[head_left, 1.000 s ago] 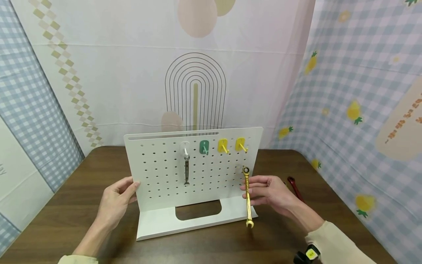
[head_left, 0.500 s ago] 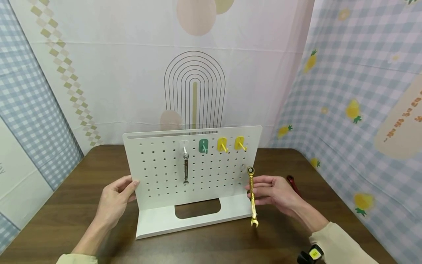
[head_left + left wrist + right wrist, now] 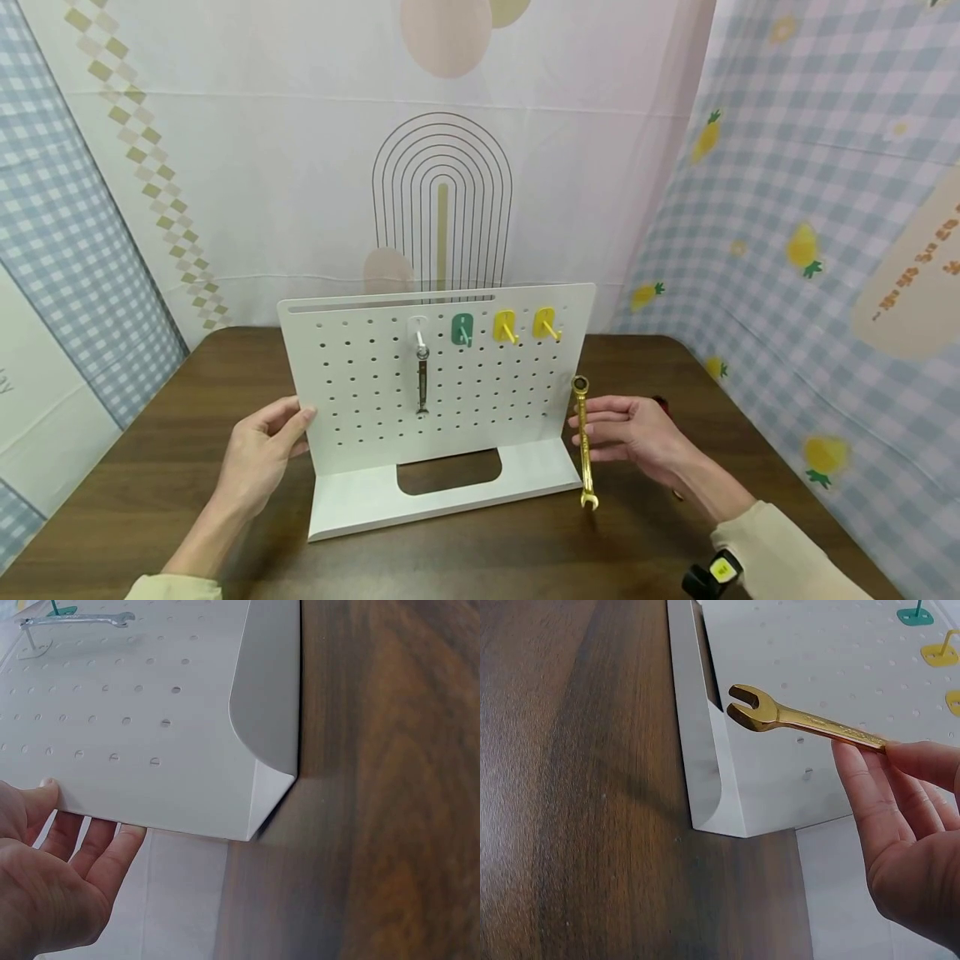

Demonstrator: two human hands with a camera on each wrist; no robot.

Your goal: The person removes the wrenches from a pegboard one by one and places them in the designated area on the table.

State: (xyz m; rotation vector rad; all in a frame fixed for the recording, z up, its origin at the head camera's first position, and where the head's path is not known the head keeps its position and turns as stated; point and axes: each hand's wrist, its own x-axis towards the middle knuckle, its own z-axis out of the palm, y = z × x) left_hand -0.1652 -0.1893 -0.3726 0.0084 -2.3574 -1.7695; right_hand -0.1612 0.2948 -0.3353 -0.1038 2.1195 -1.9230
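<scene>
A white pegboard stand (image 3: pixel 352 500) stands upright on the table. At its left edge my left hand (image 3: pixel 258 458) pinches the panel, thumb in front and fingers behind, as the left wrist view confirms. My right hand (image 3: pixel 637 433) holds a gold combination wrench (image 3: pixel 817 724) between thumb and fingers, just beyond the panel's right edge. The wrench hangs nearly upright in the head view, ring end up and open end down. A silver combination wrench (image 3: pixel 422 383) hangs from the white hook (image 3: pixel 418 329) on the panel.
To the right of the white hook are a green hook (image 3: pixel 462 329) and two yellow hooks, (image 3: pixel 505 326) all bare. A red tool (image 3: pixel 661 402) lies on the brown table (image 3: pixel 630 367) behind my right hand, mostly hidden. Printed cloth walls (image 3: pixel 300 183) surround the table.
My right hand has moved right with the gold wrench, from in front of the panel's right part to just past its edge. The left hand keeps its grip on the panel.
</scene>
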